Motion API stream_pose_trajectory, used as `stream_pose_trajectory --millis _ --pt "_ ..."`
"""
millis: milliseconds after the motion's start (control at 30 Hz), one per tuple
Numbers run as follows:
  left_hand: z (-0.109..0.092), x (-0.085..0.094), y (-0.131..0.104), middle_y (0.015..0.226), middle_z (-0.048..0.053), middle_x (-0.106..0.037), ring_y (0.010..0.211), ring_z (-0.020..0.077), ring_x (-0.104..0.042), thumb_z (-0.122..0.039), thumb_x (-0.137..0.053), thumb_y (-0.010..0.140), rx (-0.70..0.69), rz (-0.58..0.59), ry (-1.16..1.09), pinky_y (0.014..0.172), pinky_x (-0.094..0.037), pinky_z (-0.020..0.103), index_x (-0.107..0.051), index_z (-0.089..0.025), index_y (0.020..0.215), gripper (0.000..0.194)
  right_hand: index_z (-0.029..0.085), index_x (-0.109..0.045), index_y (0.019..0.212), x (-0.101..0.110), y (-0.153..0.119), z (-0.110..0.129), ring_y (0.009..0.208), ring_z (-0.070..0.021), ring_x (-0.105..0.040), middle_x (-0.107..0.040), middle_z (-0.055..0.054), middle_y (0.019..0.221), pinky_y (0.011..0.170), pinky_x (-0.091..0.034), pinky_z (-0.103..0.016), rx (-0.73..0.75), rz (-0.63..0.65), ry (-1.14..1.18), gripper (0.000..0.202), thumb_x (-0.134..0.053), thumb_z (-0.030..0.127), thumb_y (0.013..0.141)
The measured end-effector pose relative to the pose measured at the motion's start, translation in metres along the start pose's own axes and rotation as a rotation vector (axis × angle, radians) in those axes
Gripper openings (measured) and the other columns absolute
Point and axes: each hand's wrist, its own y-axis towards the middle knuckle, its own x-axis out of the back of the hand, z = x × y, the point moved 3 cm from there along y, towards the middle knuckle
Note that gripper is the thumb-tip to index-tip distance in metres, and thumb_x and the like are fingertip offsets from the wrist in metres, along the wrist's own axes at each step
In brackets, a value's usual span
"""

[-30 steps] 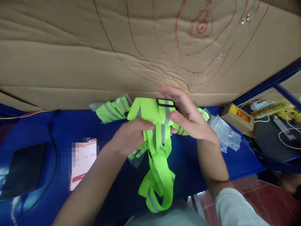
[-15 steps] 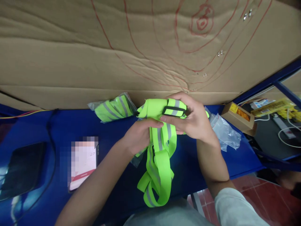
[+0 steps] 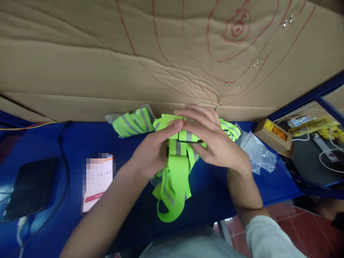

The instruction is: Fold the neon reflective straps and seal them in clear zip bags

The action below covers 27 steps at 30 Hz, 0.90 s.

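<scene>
A bundle of neon yellow-green reflective straps (image 3: 178, 168) with grey stripes and a black-edged buckle piece is held between both hands above the blue table. My left hand (image 3: 150, 152) wraps the bundle's left side, thumb lying on top. Over its top and right side, my right hand (image 3: 211, 134) is laid with fingers together and thumb underneath, gripping it. Loose loops hang below the hands. Behind my right hand lies another green striped bundle (image 3: 230, 129), partly hidden. A bagged set of the same straps (image 3: 133, 122) rests left of the hands, against the cardboard.
A cardboard panel (image 3: 80, 71) with red lines rises behind the blue table (image 3: 215, 200). Clear plastic bags (image 3: 258, 150) and an open carton (image 3: 272, 134) sit at right. To the left are a lit phone (image 3: 99, 179), a black flat device (image 3: 29, 186) and a dark cable (image 3: 64, 172).
My right hand has moved from pinching the strap end by the buckle to lying across the bundle's top. The left thumb has risen onto the top, and the hanging loops have swung up and shortened.
</scene>
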Motion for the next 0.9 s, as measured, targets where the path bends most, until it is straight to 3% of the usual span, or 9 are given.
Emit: stream_pose_trajectory --millis 133,267,367,500,600,667,767,833,900 --pt "-0.001 0.003 -0.001 0.100 0.003 -0.078 0.100 0.0265 -0.074 -0.028 -0.088 0.071 0.073 0.061 -0.079 0.083 -0.062 0.034 -0.076 -0.021 0.102 0.034 0.028 -0.034 0.160 -0.001 0.002 -0.012 0.158 -0.0284 -0.030 -0.032 -0.007 0.169 0.129 -0.030 -0.049 -0.012 -0.040 0.356 0.074 -0.066 0.045 0.095" --pt "0.003 0.004 -0.003 0.089 0.000 -0.077 0.079 0.0173 -0.073 -0.018 -0.092 0.063 0.080 0.074 -0.065 0.071 -0.060 0.025 -0.077 -0.020 0.095 0.035 0.026 -0.051 0.147 -0.003 0.001 -0.030 0.144 -0.0280 -0.050 -0.053 -0.008 0.155 0.123 -0.040 -0.045 -0.238 -0.102 0.461 0.069 -0.075 0.052 0.088" --pt "0.014 0.005 0.001 0.084 0.000 -0.075 0.072 0.0155 -0.070 -0.020 -0.093 0.062 0.135 0.078 -0.066 0.064 -0.057 0.024 -0.077 -0.019 0.092 0.034 0.022 -0.061 0.130 -0.004 0.001 -0.038 0.127 -0.0272 -0.061 -0.067 -0.006 0.133 0.112 -0.049 -0.043 -0.325 -0.071 0.484 0.063 -0.084 0.051 0.079" --pt "0.024 0.006 0.008 0.084 0.001 -0.075 0.072 0.0176 -0.069 -0.024 -0.093 0.061 0.184 0.074 -0.042 0.064 -0.057 0.026 -0.077 -0.020 0.093 0.036 0.023 -0.060 0.122 -0.004 0.000 -0.040 0.101 -0.0208 -0.067 -0.067 -0.002 0.114 0.090 -0.059 -0.034 -0.336 -0.071 0.612 0.059 -0.087 0.047 0.075" --pt "0.027 0.003 0.010 0.093 0.005 -0.078 0.081 0.0244 -0.074 -0.037 -0.094 0.060 0.228 0.207 -0.031 0.073 -0.060 0.033 -0.076 -0.021 0.101 0.047 0.027 -0.054 0.126 -0.008 -0.002 -0.040 0.062 -0.0117 -0.061 -0.066 0.005 0.091 0.063 -0.059 -0.029 -0.415 -0.022 0.830 0.053 -0.082 0.041 0.083" --pt "0.028 0.001 0.009 0.102 0.008 -0.079 0.090 0.0284 -0.076 -0.042 -0.095 0.060 0.243 0.321 0.023 0.081 -0.060 0.038 -0.075 -0.021 0.107 0.055 0.028 -0.054 0.128 -0.009 -0.003 -0.038 0.051 -0.0095 -0.056 -0.066 0.007 0.081 0.055 -0.057 -0.027 -0.437 0.000 0.924 0.050 -0.079 0.038 0.086" --pt "0.029 0.003 0.006 0.102 0.007 -0.079 0.093 0.0263 -0.075 -0.040 -0.094 0.065 0.211 0.307 0.240 0.085 -0.058 0.038 -0.076 -0.022 0.107 0.049 0.025 -0.062 0.130 -0.001 -0.003 -0.033 0.085 -0.0172 -0.073 -0.075 0.000 0.108 0.079 -0.064 -0.033 -0.362 -0.033 0.853 0.050 -0.081 0.034 0.085" --pt "0.029 0.004 0.004 0.098 0.007 -0.079 0.091 0.0252 -0.075 -0.041 -0.091 0.069 0.205 0.255 0.347 0.086 -0.057 0.038 -0.076 -0.020 0.104 0.043 0.024 -0.066 0.131 0.006 -0.004 -0.028 0.115 -0.0237 -0.070 -0.071 -0.003 0.132 0.098 -0.060 -0.038 -0.297 -0.061 0.755 0.049 -0.080 0.032 0.085" --pt "0.028 0.002 0.002 0.098 0.008 -0.079 0.094 0.0251 -0.074 -0.041 -0.090 0.072 0.193 0.252 0.365 0.088 -0.056 0.037 -0.076 -0.018 0.103 0.041 0.026 -0.068 0.131 0.012 -0.005 -0.023 0.126 -0.0265 -0.066 -0.068 -0.003 0.138 0.105 -0.057 -0.041 -0.267 -0.116 0.638 0.047 -0.079 0.033 0.087"
